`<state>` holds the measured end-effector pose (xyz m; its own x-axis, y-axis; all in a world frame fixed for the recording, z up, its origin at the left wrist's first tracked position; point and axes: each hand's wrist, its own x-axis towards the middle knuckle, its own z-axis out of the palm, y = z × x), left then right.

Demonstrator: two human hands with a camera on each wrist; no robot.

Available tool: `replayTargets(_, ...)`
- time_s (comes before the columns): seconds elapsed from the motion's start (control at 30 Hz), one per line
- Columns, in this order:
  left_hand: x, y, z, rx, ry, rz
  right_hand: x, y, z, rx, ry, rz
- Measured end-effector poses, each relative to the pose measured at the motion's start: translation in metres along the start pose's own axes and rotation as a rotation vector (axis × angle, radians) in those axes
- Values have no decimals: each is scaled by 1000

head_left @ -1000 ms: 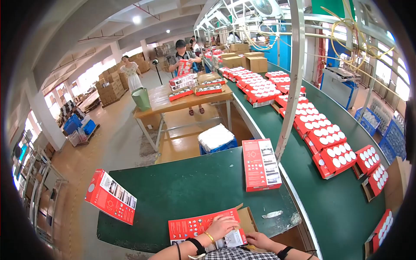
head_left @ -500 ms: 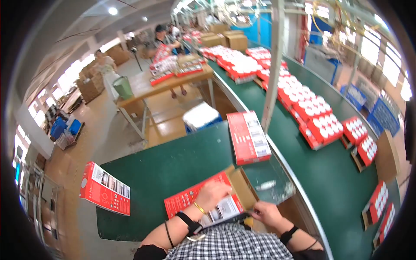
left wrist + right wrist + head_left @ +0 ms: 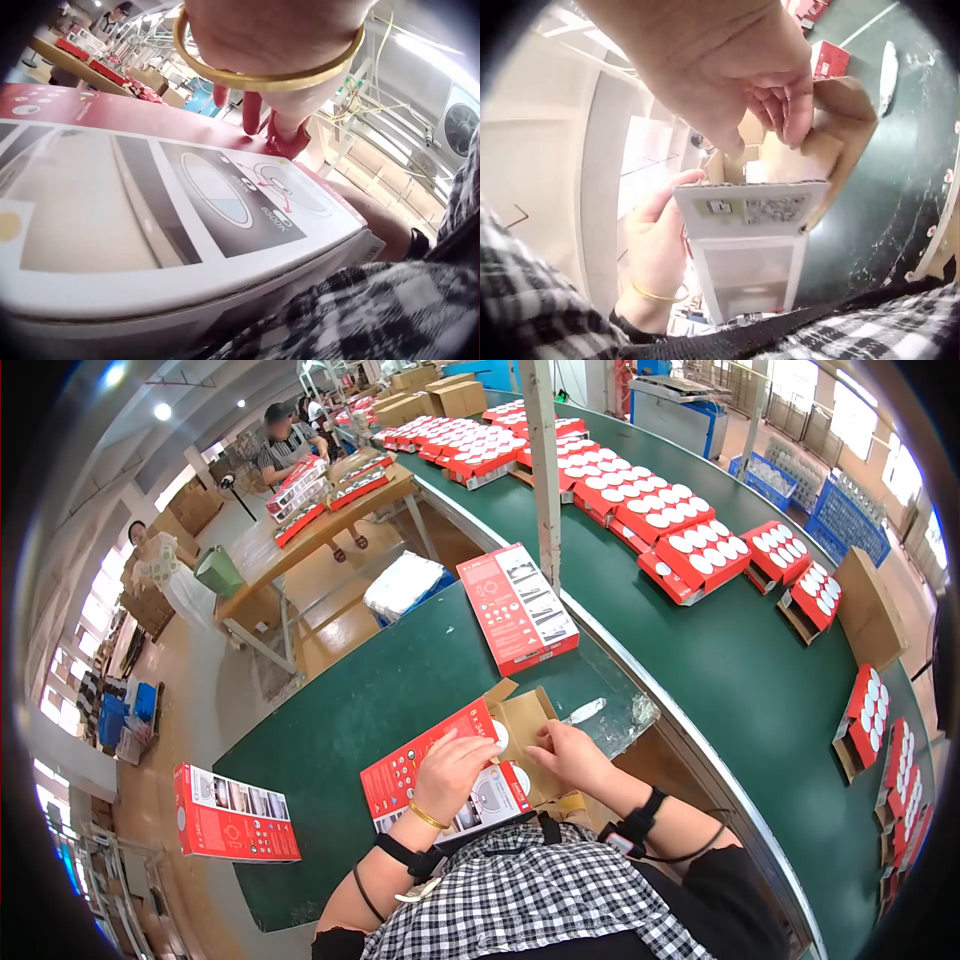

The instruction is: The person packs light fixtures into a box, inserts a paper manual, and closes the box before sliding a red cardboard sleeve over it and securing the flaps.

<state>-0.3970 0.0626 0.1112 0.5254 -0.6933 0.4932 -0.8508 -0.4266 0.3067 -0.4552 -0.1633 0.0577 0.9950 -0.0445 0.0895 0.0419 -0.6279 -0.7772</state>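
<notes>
A red and white box (image 3: 425,768) lies at the near edge of the green tabletop (image 3: 345,705), its brown cardboard end flaps (image 3: 528,718) spread open on the right. My left hand (image 3: 450,772) rests on its printed top, fingers extended, near the open end; the left wrist view shows this hand (image 3: 277,52) over the box (image 3: 202,202). At the opening is my right hand (image 3: 572,758), thumb and bent fingers apart. In the right wrist view its fingertips are against or very close to a brown flap (image 3: 855,120); contact is unclear.
Another red box (image 3: 518,608) lies at the table's far right, and one (image 3: 235,815) at the left edge. A white post (image 3: 545,480) stands beside a green conveyor (image 3: 700,670) carrying several red boxes with white discs. People stand beyond.
My right hand has moved up from the box's near corner to its open end, where the flaps are spread wider. My left hand stays on the box. The head view has turned and tilted.
</notes>
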Motion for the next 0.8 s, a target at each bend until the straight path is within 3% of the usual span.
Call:
replayTargets(0.03, -1, 0, 2, -6, -5, 3, 2, 2, 2, 0, 3, 8)
replayTargets(0.1, -7, -3, 9, 3, -40, 12, 9, 3, 7, -24, -56, 231)
replayTargets(0.13, -10, -3, 10, 0, -42, 9, 8, 6, 11, -132, 66, 121)
replayTargets(0.17, -13, -3, 11, -8, -48, -8, 6, 7, 14, -133, 62, 119)
replayTargets(0.23, -21, -2, 15, -18, -57, -43, 0, 4, 21, -37, -128, 325)
replayTargets(0.3, -29, -3, 23, -14, -79, 6, 0, 35, 48, 30, -178, 359)
replayTargets(0.37, -48, -17, 25, -127, -129, -83, -1, 56, 60, 429, -372, 438)
replayTargets(0.43, -73, -37, 13, -152, 175, -597, -9, 61, 63, 455, -321, 479)
replayTargets(0.5, -133, -76, -7, -21, 312, -883, -17, 66, 65, 481, -268, 521)
replayTargets(0.57, -215, -113, 3, -76, 338, -1224, -21, 82, 73, 437, -222, 575)
replayTargets(0.6, -239, -119, 6, -428, 297, -1347, -23, 90, 78, 443, -213, 564)
replayTargets(0.63, -253, -120, 6, -789, 247, -1443, -24, 86, 77, 438, -222, 564)
replayTargets(0.67, -249, -107, 3, -964, 217, -1463, -26, 75, 70, 513, -201, 591)
replayTargets(0.73, -249, -102, 6, -936, 246, -1430, -27, 51, 57, 627, -150, 633)
replayTargets(0.8, -231, -85, 3, -957, 349, -1328, -27, 64, 64, 651, -109, 588)
